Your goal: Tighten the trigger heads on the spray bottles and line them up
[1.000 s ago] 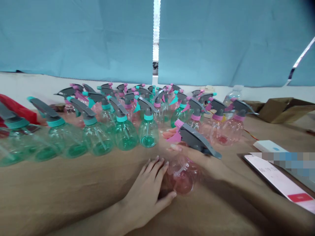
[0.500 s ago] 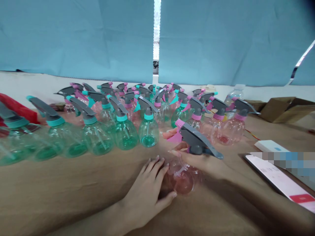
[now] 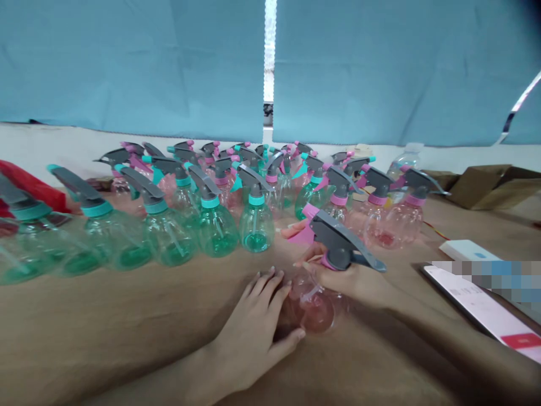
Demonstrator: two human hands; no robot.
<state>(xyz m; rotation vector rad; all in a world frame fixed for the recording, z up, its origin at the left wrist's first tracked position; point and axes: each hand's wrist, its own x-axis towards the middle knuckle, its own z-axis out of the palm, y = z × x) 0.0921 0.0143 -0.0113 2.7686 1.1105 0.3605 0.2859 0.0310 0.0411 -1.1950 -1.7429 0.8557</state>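
Note:
A clear pink spray bottle (image 3: 315, 307) stands in front of me on the wooden table (image 3: 139, 327), topped by a grey sprayer head (image 3: 340, 239) with a pink nozzle and trigger. My right hand (image 3: 338, 273) is closed around the bottle's neck, just below the sprayer head, and one or more of its fingers reach out beyond the pink trigger. Flat beside the bottle's left side lies my left hand (image 3: 260, 327), fingers spread, fingertips and thumb at or near the bottle wall.
Green spray bottles (image 3: 217, 231) form a row at the left, with more green and pink ones behind. Pink bottles (image 3: 389, 225) stand at the right. Farther right are a white box (image 3: 469, 249), a phone (image 3: 477, 304) and a cardboard box (image 3: 492, 186). Red material (image 3: 34, 189) lies far left.
The sprayer head in my right hand has turned or tilted slightly. My left hand keeps almost the same place beside the bottle.

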